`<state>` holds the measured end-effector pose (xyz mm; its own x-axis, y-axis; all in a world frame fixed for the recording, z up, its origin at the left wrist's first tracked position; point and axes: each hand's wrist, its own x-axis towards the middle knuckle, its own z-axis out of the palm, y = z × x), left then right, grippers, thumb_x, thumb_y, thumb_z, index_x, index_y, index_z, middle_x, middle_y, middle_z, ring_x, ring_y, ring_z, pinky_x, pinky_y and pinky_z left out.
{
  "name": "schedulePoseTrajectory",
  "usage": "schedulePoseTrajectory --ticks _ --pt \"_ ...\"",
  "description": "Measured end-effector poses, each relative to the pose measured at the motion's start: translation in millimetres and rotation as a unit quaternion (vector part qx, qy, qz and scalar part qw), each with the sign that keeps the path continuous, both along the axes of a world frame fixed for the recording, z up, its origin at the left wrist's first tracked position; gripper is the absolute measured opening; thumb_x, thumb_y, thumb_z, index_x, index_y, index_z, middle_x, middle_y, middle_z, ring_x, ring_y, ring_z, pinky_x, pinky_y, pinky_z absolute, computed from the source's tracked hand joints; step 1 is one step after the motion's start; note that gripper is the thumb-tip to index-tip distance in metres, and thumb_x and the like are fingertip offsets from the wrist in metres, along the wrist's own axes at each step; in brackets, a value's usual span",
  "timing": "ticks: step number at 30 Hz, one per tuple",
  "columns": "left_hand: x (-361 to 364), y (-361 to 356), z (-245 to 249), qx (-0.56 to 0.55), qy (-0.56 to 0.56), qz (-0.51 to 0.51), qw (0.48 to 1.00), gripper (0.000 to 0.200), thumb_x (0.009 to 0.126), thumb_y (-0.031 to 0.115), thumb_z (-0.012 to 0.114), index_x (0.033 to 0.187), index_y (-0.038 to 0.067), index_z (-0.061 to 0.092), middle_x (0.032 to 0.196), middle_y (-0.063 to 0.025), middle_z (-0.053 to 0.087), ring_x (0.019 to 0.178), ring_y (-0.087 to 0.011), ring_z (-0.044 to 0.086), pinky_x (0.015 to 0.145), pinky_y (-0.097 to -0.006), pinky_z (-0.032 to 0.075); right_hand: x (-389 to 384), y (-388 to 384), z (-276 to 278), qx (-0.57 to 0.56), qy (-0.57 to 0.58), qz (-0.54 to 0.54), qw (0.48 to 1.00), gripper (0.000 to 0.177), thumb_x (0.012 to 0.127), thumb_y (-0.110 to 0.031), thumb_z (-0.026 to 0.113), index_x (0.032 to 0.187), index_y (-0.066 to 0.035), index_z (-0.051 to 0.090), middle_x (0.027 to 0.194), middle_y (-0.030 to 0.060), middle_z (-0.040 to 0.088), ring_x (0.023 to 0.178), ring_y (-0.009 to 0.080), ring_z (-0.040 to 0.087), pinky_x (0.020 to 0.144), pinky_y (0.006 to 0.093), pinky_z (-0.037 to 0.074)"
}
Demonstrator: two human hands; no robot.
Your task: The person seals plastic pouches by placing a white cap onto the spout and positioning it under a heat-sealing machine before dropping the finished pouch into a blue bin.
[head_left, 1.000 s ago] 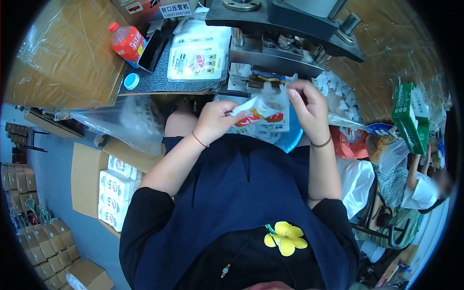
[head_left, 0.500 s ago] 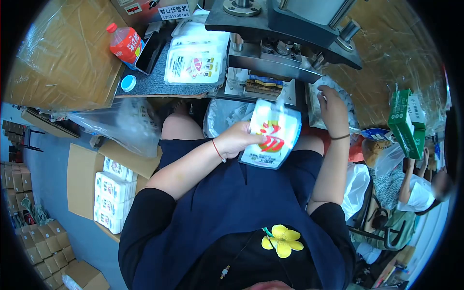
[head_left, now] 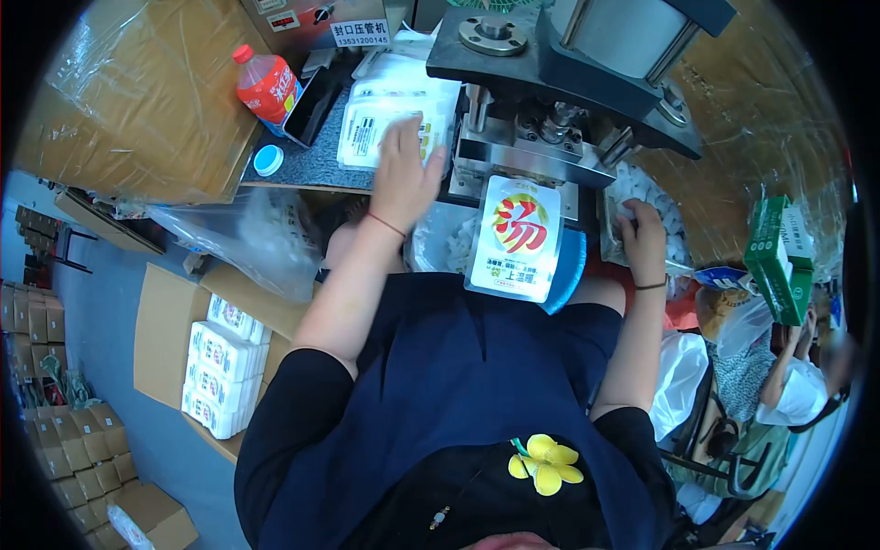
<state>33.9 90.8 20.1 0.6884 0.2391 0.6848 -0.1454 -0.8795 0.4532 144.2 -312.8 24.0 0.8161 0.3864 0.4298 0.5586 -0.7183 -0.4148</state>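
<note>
My left hand [head_left: 406, 179] reaches over a stack of printed white pouches [head_left: 362, 133] on the bench, fingers stretched out. Whether its fingertips touch the top pouch is hard to see. A white pouch with large red lettering [head_left: 518, 234] stands at the front of the metal press [head_left: 541, 151], untouched by either hand; its upper edge is against the press. Behind its right side shows a blue curved piece [head_left: 570, 270]. My right hand [head_left: 646, 243] is at a tray of small white parts [head_left: 632, 188], with its fingers curled; anything between the fingertips is hidden.
A red-labelled bottle [head_left: 268, 84], a black tray [head_left: 312, 108] and a light blue cap [head_left: 268, 160] sit left on the bench. Below is an open carton [head_left: 170, 335] with packed pouches. A green box [head_left: 779, 261] and another person [head_left: 796, 390] are at right.
My left hand has let go of the lettered pouch, now at the press, and moved up and left to the pouch stack. My right hand stays at the parts tray, its fingers more curled.
</note>
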Motion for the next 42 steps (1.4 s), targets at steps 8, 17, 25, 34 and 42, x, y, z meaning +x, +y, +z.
schedulePoseTrajectory --ticks 8,17,25,34,42 --pt "-56.8 26.0 -24.9 0.045 0.211 -0.093 0.972 0.045 0.092 0.014 0.065 0.136 0.007 0.06 0.121 -0.0211 0.067 0.117 -0.041 0.061 0.098 -0.0455 0.05 -42.3 31.8 39.7 0.077 0.014 0.068 0.995 0.02 0.092 -0.011 0.069 0.108 0.0 0.066 0.102 0.0189 0.069 0.089 0.0346 0.068 0.076 0.0392 0.054" --pt "-64.7 -53.0 -6.8 -0.328 0.273 -0.234 0.874 0.024 0.092 0.02 0.076 0.101 -0.002 0.075 0.081 -0.0051 0.074 0.071 -0.0075 0.065 0.065 -0.0251 0.052 -75.3 110.7 72.3 0.165 0.116 0.226 0.953 0.014 0.092 -0.013 0.069 0.098 -0.001 0.069 0.091 0.0149 0.07 0.085 0.0334 0.067 0.077 0.04 0.053" --pt "-70.1 -104.5 -13.5 -0.609 0.369 -0.399 0.577 0.032 0.101 0.025 0.068 0.118 -0.002 0.069 0.112 -0.0077 0.074 0.099 -0.0113 0.068 0.091 -0.0294 0.054 -58.3 93.4 72.5 0.049 0.102 0.267 0.957 0.015 0.1 -0.013 0.059 0.101 0.0 0.067 0.094 0.0136 0.068 0.086 0.029 0.065 0.079 0.0364 0.051" --pt "-40.7 -95.4 -27.7 -0.678 0.345 -0.371 0.533 0.033 0.089 0.001 0.07 0.122 -0.004 0.066 0.116 -0.0138 0.073 0.1 -0.0205 0.073 0.091 -0.0362 0.058 2.5 8.8 20.9 -0.169 -0.007 -0.045 0.985 0.021 0.092 -0.017 0.067 0.112 -0.012 0.067 0.106 0.0172 0.063 0.098 0.0421 0.066 0.081 0.0506 0.054" --pt "-12.2 -69.7 -22.6 -0.607 0.338 -0.292 0.657 0.042 0.092 0.002 0.068 0.132 -0.004 0.056 0.123 -0.018 0.069 0.106 -0.025 0.071 0.09 -0.0396 0.058 15.8 0.7 -11.2 -0.063 0.002 -0.03 0.998 0.021 0.087 -0.006 0.069 0.107 -0.004 0.065 0.104 0.0199 0.063 0.095 0.042 0.063 0.084 0.0472 0.052"
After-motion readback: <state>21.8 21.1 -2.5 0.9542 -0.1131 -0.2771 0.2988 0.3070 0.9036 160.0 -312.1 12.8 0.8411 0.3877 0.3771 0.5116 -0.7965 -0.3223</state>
